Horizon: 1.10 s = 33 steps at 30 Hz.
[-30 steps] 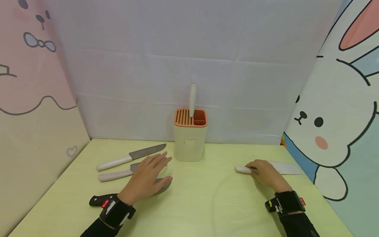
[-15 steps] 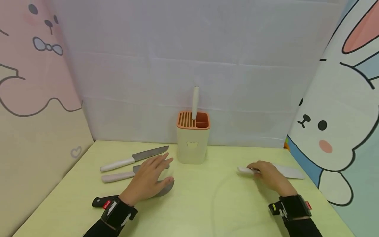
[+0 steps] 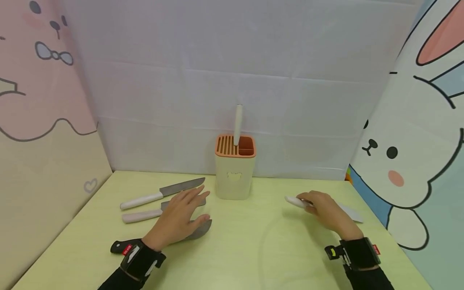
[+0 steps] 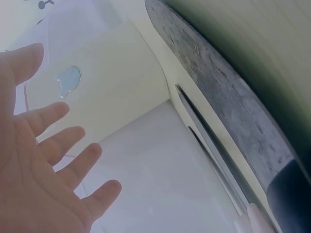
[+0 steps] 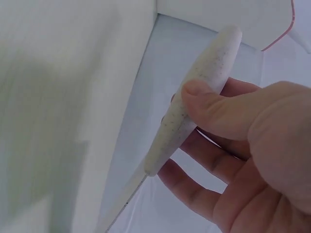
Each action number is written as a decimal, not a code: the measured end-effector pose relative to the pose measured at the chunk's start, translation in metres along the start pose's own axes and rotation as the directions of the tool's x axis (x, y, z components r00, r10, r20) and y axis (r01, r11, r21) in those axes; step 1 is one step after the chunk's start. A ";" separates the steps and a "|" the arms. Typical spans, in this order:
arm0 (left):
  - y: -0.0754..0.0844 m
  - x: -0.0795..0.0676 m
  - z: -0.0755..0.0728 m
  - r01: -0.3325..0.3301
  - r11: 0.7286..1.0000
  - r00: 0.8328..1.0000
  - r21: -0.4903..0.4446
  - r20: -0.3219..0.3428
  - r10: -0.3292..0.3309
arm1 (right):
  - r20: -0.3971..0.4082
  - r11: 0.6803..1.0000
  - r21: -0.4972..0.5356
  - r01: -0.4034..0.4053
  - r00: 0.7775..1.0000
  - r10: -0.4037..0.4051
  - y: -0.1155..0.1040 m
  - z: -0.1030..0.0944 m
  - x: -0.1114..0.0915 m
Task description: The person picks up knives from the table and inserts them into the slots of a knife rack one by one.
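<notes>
My right hand (image 3: 324, 209) grips the speckled white handle of a cleaver (image 5: 192, 104), thumb on one side and fingers around the other. Its wide blade (image 3: 351, 212) points right, partly behind the hand, and the handle end is tilted up above the table. On the left, my left hand (image 3: 177, 219) is spread over the knives, holding nothing. Under and beside it lie a white-handled knife (image 3: 143, 199), a pale pinkish-handled knife (image 3: 142, 216) and a black-handled knife (image 3: 121, 246). The hand covers part of the two nearer blades.
A cream knife holder (image 3: 235, 181) with an orange slotted top stands at the back middle, against the white backdrop (image 3: 174, 96). One white handle (image 3: 237, 125) sticks up from it. Printed cartoon panels flank the pale yellow table (image 3: 232, 249).
My right hand has raised the cleaver's handle end off the table and brought it slightly left, tilting the blade. The left hand stays in place over the knives.
</notes>
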<state>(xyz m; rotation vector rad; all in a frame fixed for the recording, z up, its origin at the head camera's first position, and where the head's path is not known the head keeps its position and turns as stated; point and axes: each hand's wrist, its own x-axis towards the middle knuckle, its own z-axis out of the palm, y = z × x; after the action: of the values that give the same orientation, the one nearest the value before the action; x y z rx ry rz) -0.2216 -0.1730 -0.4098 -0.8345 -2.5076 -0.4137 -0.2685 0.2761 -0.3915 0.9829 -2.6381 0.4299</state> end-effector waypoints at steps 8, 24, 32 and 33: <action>0.001 0.000 -0.001 0.009 1.000 1.000 -0.024 0.013 -0.009 | -0.014 0.998 0.054 0.014 1.000 -0.013 -0.028 -0.017 0.013; 0.005 0.001 -0.003 0.017 0.997 0.999 -0.079 0.028 -0.015 | -0.068 0.992 0.126 -0.011 0.998 0.020 -0.054 -0.027 0.028; 0.004 0.001 -0.003 0.018 0.997 1.000 -0.080 0.025 -0.016 | -0.170 0.984 0.180 0.011 0.985 0.020 -0.078 -0.032 0.043; 0.005 0.002 -0.004 0.018 0.997 1.000 -0.081 0.025 -0.016 | -0.179 0.982 0.189 0.019 0.984 0.016 -0.081 -0.032 0.045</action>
<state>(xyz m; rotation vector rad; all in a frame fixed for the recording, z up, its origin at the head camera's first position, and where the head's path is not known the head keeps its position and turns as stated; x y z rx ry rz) -0.2186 -0.1701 -0.4054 -0.8542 -2.5365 -0.5172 -0.2413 0.2034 -0.3314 0.9517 -2.4681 0.7464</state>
